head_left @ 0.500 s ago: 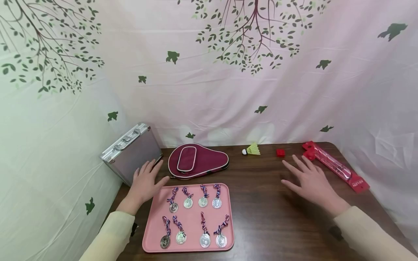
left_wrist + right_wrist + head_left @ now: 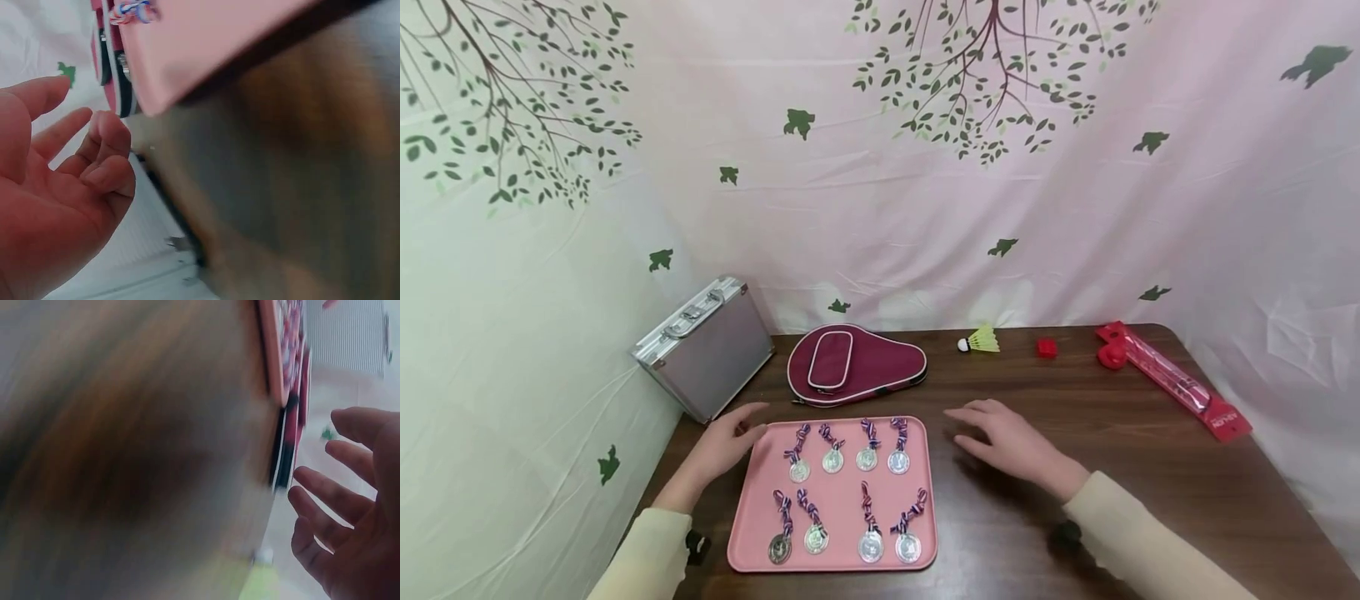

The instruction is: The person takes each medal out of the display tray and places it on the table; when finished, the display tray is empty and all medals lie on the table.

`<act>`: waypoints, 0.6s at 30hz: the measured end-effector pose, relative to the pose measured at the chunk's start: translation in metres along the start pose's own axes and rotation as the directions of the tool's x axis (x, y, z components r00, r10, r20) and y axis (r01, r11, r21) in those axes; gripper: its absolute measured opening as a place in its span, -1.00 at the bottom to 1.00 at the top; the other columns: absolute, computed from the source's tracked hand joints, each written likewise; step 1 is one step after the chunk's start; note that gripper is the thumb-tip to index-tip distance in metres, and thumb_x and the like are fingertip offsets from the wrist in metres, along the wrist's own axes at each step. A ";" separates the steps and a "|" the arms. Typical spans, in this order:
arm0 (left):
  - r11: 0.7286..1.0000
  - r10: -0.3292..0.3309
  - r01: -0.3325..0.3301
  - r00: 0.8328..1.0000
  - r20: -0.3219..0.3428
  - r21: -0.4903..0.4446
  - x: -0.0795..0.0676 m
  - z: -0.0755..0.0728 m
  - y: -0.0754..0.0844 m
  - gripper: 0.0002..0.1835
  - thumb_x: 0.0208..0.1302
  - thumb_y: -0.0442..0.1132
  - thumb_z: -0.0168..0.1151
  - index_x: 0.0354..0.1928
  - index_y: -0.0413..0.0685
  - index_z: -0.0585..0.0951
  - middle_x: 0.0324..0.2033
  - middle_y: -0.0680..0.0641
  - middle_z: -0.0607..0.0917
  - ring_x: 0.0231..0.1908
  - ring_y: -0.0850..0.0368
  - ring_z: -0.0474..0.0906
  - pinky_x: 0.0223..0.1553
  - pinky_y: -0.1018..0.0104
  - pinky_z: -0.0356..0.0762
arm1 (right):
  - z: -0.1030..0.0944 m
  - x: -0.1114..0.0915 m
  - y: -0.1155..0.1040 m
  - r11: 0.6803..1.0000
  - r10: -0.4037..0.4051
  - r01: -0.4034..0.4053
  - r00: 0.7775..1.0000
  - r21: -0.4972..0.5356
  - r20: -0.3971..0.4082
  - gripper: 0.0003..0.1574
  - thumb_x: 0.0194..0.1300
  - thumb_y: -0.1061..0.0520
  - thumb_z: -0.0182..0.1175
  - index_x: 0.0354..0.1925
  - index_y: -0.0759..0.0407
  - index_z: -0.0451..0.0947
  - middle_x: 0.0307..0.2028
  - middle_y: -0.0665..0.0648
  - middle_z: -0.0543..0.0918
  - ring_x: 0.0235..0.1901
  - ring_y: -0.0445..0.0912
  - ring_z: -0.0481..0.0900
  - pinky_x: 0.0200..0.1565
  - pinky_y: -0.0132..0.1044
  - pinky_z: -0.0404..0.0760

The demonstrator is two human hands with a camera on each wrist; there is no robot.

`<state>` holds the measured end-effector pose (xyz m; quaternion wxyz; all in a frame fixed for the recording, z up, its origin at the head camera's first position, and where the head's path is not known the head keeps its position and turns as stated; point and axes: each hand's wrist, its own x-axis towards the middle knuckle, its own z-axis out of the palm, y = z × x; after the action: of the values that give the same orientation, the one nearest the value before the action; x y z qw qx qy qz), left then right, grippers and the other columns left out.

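Observation:
A pink tray [image 2: 842,500] lies on the table, bearing several medals with striped ribbons, set out in two rows; one of them is a medal [image 2: 871,546] at the front. By the tray's back left corner is my left hand [image 2: 724,450], its fingers loosely bent and holding nothing. In the left wrist view a gap shows between that hand [image 2: 69,187] and the tray's corner. My right hand [image 2: 1015,443] hovers just right of the tray, fingers loosely extended towards it. Nothing is in the right palm [image 2: 356,512] in the right wrist view.
Behind the tray lies a maroon racket case [image 2: 880,362], with a silver briefcase [image 2: 715,350] standing at its left. Along the back are a yellow shuttlecock [image 2: 981,339], a small red block [image 2: 1046,347] and a long red package [image 2: 1172,379]. A patterned cloth hangs behind the table.
My right hand has swept left from near the red package to beside the tray. My left hand has come down and slightly left, its fingers bending more. The medals and tray stay put.

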<state>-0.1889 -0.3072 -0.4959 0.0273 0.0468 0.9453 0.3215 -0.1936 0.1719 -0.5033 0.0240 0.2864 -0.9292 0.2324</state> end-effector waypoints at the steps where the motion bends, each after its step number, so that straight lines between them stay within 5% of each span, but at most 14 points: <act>1: 1.000 -0.008 0.008 1.000 0.005 -0.016 -0.003 0.002 -0.003 -0.56 0.33 -0.11 0.18 0.23 0.04 0.48 -0.28 -0.05 0.56 -0.32 0.07 0.42 -0.36 0.24 0.41 | 0.006 0.004 -0.007 1.000 -0.007 0.007 1.000 0.014 0.002 -0.48 0.28 -0.14 0.21 0.20 -0.17 0.50 0.00 -0.06 0.55 0.03 -0.16 0.46 0.03 -0.09 0.48; 9: 0.991 -0.073 0.080 0.995 0.068 -0.108 -0.031 0.015 -0.021 -0.60 0.30 -0.15 0.22 0.18 0.06 0.53 -0.25 -0.02 0.53 -0.26 0.07 0.40 -0.29 0.27 0.37 | 0.048 0.024 -0.049 0.994 -0.097 0.096 0.995 0.058 0.010 -0.53 0.25 -0.09 0.24 0.12 -0.04 0.57 -0.25 -0.06 0.59 -0.19 -0.18 0.43 -0.15 -0.19 0.48; 18: 0.987 -0.077 0.090 0.992 0.098 -0.131 -0.051 0.022 -0.038 -0.66 0.23 -0.25 0.29 0.06 0.13 0.61 -0.24 0.00 0.54 -0.33 0.11 0.40 -0.33 0.33 0.37 | 0.069 0.036 -0.072 0.999 -0.042 0.043 0.997 -0.016 0.062 -0.53 0.13 -0.21 0.32 -0.02 -0.08 0.64 -0.32 -0.06 0.45 -0.32 -0.13 0.32 -0.26 -0.22 0.37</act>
<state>-0.1394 -0.3292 -0.5350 0.0878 0.0200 0.9203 0.3807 -0.1781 0.0701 -0.5279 0.0026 0.3132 -0.9251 0.2148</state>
